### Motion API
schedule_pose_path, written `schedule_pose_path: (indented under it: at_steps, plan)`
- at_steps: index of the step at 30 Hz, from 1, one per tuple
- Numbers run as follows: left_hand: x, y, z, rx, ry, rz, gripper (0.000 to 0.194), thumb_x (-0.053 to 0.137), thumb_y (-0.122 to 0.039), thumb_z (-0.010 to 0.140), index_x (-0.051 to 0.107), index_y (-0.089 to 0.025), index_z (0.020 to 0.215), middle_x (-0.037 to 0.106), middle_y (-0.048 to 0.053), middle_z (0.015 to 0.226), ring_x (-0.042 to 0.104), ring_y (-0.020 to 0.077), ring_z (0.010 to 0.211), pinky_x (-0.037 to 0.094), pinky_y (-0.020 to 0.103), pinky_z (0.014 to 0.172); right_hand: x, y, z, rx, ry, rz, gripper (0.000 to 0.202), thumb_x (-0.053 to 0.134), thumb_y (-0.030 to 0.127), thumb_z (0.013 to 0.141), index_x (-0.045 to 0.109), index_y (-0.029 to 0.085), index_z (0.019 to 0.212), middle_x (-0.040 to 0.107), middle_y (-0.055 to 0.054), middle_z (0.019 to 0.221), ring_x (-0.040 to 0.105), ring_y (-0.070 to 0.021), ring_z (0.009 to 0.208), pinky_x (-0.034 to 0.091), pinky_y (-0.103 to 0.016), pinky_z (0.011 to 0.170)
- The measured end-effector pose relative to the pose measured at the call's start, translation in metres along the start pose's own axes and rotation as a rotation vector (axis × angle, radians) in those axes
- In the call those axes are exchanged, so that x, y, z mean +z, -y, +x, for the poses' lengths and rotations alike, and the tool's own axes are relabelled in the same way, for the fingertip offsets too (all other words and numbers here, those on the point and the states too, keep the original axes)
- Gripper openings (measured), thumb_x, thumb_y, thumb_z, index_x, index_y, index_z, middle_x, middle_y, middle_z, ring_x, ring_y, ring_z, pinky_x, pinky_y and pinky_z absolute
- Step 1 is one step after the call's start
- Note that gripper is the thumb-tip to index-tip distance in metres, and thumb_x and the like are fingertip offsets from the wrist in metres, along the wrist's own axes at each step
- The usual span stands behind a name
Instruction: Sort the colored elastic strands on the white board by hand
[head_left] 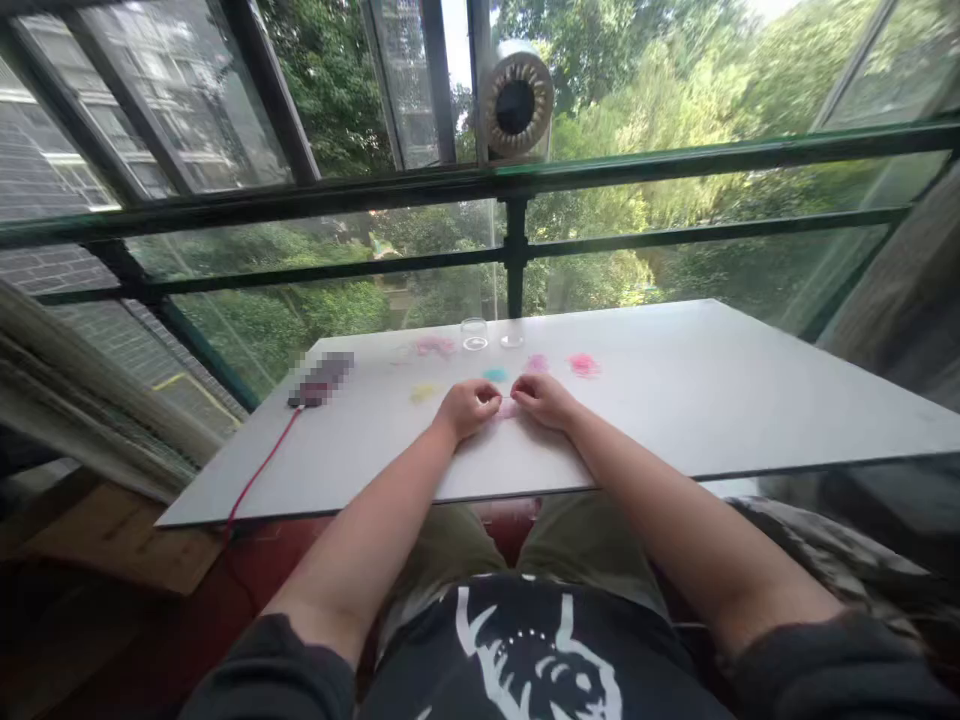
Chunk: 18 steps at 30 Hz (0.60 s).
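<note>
My left hand [471,408] rests on the white table [675,400] near its front edge, fingers pinched together. Facing it a short gap away, my right hand [543,400] is pinched in the same way. A thin, faint line seems to span the gap between the fingertips, too small to identify. Under and between the hands lies a pale pink patch [507,409]. Just beyond them are small piles: blue [495,375], lilac [536,364], bright pink [583,364] and yellow [423,392].
A clear cup [474,335] and a small clear dish [511,341] stand at the table's back edge, beside a pink pile [435,346]. On the left lies a blurred dark device [319,385] with a red cable [262,465] running over the front edge. Windows and a green railing rise behind.
</note>
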<state>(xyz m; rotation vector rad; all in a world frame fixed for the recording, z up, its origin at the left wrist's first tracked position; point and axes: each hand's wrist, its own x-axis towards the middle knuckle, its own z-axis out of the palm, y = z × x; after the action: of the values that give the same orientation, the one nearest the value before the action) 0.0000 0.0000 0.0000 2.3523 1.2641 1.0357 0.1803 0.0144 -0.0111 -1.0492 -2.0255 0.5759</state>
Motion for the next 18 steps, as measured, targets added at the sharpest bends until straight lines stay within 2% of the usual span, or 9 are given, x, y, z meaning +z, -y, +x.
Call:
schedule_pose_path:
  at_steps: [6,12,18]
  plan:
    - [-0.0009,0.0004,-0.0001,-0.031,0.003,0.015,0.016,0.054,-0.025,0.072,0.066,-0.016,0.076,0.068,0.0,0.073,0.058,0.0114,0.068,0.044,0.021,0.069,-0.0009,-0.0033,-0.0005,0.011,-0.014,-0.014,0.011,0.049,0.019,0.071,0.058,0.013,0.071,0.055,0.0,0.06,0.045,-0.0099,0.056,0.035,-0.022,0.055]
    - [-0.0015,-0.0022,-0.0023,0.007,0.031,-0.022,0.024,0.058,-0.037,0.072,0.066,-0.016,0.08,0.068,0.002,0.076,0.059,0.0124,0.07,0.044,0.022,0.068,-0.0003,-0.0002,-0.0021,0.054,-0.021,-0.012,0.011,0.048,0.02,0.071,0.057,0.013,0.072,0.054,0.001,0.06,0.044,-0.0095,0.054,0.034,-0.022,0.054]
    - [-0.0017,-0.0043,-0.0015,0.016,0.017,0.022,0.017,0.054,-0.028,0.074,0.066,-0.016,0.074,0.068,0.001,0.073,0.058,0.0113,0.067,0.044,0.022,0.069,-0.0007,0.0029,-0.0029,0.062,-0.023,-0.041,0.009,0.049,0.02,0.07,0.056,0.014,0.071,0.053,0.001,0.059,0.043,-0.0091,0.054,0.033,-0.021,0.053]
